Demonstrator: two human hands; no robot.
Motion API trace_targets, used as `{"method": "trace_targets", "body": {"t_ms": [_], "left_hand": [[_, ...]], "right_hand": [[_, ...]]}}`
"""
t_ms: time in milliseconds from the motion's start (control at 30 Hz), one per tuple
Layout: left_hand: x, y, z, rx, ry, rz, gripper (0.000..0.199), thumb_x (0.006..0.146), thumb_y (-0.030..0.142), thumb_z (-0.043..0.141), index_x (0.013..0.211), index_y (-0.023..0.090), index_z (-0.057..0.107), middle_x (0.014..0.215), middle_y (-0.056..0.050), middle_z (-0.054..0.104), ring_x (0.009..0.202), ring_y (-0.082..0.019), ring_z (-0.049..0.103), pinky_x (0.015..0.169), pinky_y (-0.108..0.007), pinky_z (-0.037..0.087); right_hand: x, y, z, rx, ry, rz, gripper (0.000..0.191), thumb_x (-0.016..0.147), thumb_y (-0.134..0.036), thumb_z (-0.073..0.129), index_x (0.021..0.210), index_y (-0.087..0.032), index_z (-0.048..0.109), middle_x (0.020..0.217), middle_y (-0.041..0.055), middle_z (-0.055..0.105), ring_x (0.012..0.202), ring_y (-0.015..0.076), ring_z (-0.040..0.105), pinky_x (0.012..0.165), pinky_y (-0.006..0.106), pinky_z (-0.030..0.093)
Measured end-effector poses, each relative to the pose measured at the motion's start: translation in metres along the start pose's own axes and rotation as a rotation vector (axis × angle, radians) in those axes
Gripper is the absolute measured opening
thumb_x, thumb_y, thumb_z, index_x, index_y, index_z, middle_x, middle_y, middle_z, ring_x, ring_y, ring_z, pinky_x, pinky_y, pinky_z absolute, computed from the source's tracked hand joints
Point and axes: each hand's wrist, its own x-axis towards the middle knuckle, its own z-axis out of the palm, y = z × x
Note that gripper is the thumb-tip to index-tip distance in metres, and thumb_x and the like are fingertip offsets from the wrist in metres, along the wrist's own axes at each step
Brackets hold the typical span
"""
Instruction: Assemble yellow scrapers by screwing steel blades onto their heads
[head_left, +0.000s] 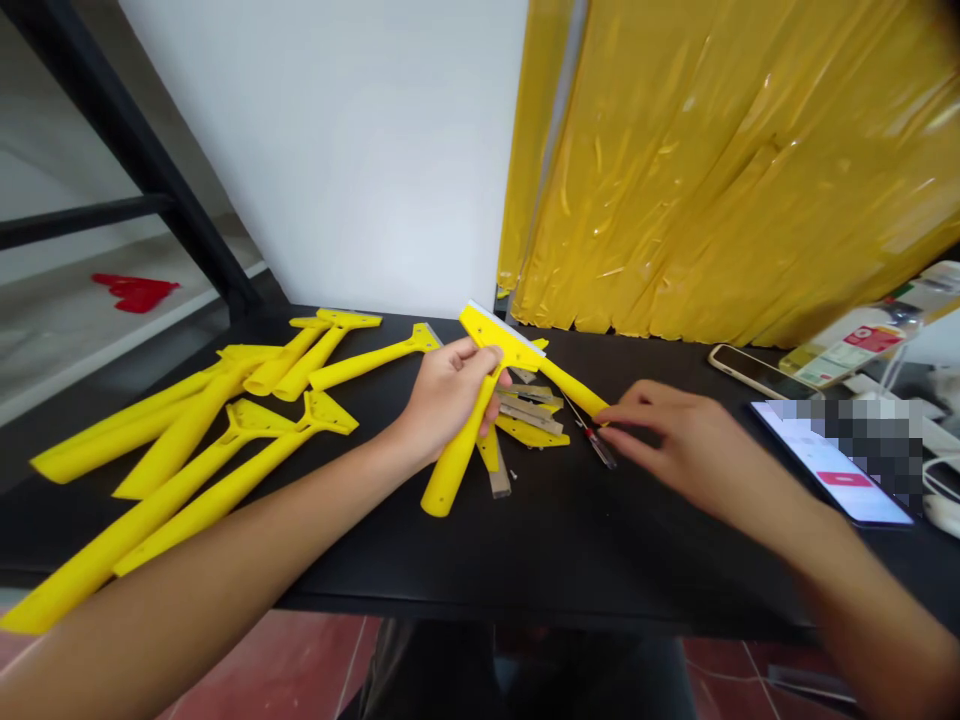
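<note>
A yellow scraper (454, 462) with a metal strip along its head is gripped near the neck by my left hand (450, 390). Its handle points down toward me. My right hand (675, 430) has its thumb and index finger close together at the end of another yellow handle (574, 388); whether they grip it is unclear. Just below those fingertips lies a screwdriver (600, 447) with a red and dark handle. Under and beside the held scraper are several metal strips (531, 412) and yellow head pieces (534, 432), partly hidden by my left hand.
Several yellow scrapers (217, 465) lie on the left of the black table (570, 560). At the right are a lit phone (832, 465), another phone (765, 375), a bottle (840, 345) and white cables. Yellow plastic sheeting (712, 180) and a white panel (360, 150) stand behind.
</note>
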Motion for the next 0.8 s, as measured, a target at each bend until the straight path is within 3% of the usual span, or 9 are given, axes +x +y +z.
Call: {"method": "trace_targets", "body": {"t_ms": [67,200,467,667,800], "left_hand": [[0.001,-0.002,-0.001,0.026,-0.001,0.014,0.017,0.088,0.031,0.064,0.077,0.02,0.058,0.073,-0.002,0.067,0.039,-0.009,0.05,0.03,-0.023,0.039],[0.003,-0.005,-0.002,0.068,-0.014,0.035,0.019,0.089,0.032,0.063,0.075,0.02,0.058,0.072,-0.002,0.067,0.038,-0.009,0.05,0.031,-0.023,0.04],[0.0,-0.002,-0.002,0.145,-0.041,0.05,0.022,0.09,0.032,0.062,0.071,0.021,0.057,0.052,0.002,0.058,0.032,-0.009,0.048,0.034,-0.023,0.039],[0.0,-0.003,-0.003,0.165,-0.082,0.03,0.022,0.091,0.033,0.061,0.073,0.02,0.058,0.049,0.004,0.056,0.031,-0.01,0.047,0.034,-0.024,0.039],[-0.001,-0.006,-0.004,0.155,-0.095,0.021,0.024,0.092,0.035,0.06,0.074,0.02,0.059,0.05,0.003,0.056,0.033,-0.011,0.049,0.035,-0.023,0.041]], "right_hand": [[0.01,0.002,0.012,-0.08,-0.077,0.006,0.02,0.097,-0.031,0.061,0.106,-0.024,0.078,0.095,0.0055,0.068,0.079,0.0176,0.067,0.072,0.031,0.052],[0.023,0.005,0.028,-0.222,-0.155,0.035,0.022,0.098,-0.032,0.059,0.106,-0.027,0.079,0.094,0.0057,0.066,0.076,0.019,0.067,0.062,0.03,0.047],[0.03,0.006,0.033,-0.251,-0.196,0.052,0.021,0.097,-0.024,0.057,0.096,-0.022,0.078,0.093,0.0066,0.068,0.075,0.0193,0.066,0.059,0.031,0.044],[0.033,-0.002,0.034,-0.206,-0.143,0.069,0.018,0.094,-0.024,0.059,0.087,-0.023,0.076,0.088,0.0045,0.068,0.08,0.0209,0.066,0.057,0.03,0.038],[0.043,-0.012,0.019,0.118,0.008,0.057,0.013,0.09,-0.027,0.064,0.083,-0.022,0.075,0.077,0.0013,0.062,0.068,0.0147,0.058,0.06,0.028,0.04]]}}
